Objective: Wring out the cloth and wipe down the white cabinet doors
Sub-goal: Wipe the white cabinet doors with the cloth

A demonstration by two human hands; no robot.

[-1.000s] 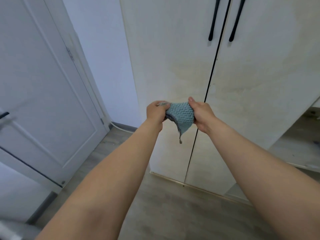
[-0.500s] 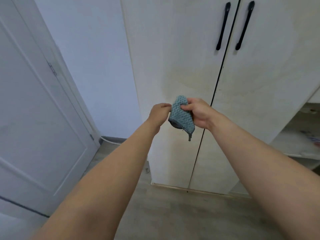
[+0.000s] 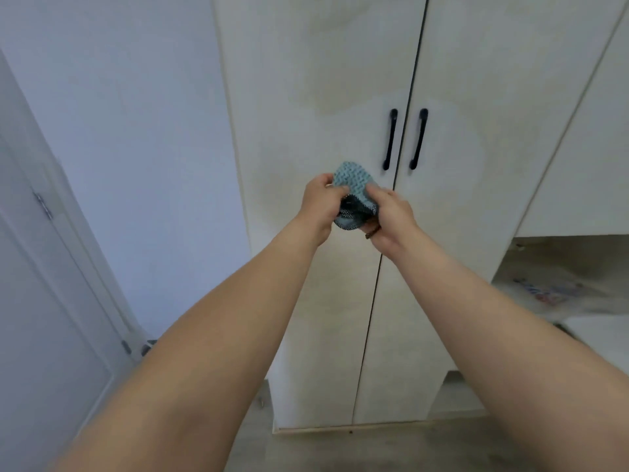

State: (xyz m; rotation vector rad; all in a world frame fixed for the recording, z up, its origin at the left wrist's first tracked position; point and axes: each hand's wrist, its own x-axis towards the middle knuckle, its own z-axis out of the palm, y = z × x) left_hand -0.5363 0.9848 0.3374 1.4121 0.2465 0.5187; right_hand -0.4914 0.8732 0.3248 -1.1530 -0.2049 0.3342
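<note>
A blue waffle-weave cloth (image 3: 354,185) is gripped, bunched, between left hand (image 3: 321,202) and right hand (image 3: 391,212), evidently for wringing; it is held clear of the white cabinet doors (image 3: 306,131), not yet wiped.

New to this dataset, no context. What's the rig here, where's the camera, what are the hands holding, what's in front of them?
There is no robot. A person wears one wide-angle camera on the head, looking forward and down, so both bare forearms reach into the picture from the bottom edge.

The left hand and the right hand both grip a small blue-green cloth, bunched up between them and held in the air, apart from the cabinet.

Behind the cloth stand two white cabinet doors, closed, each with a black vertical handle beside the centre gap. The doors show faint yellowish staining. A pale wall and a white room door are on the left, an open shelf on the right.
</note>
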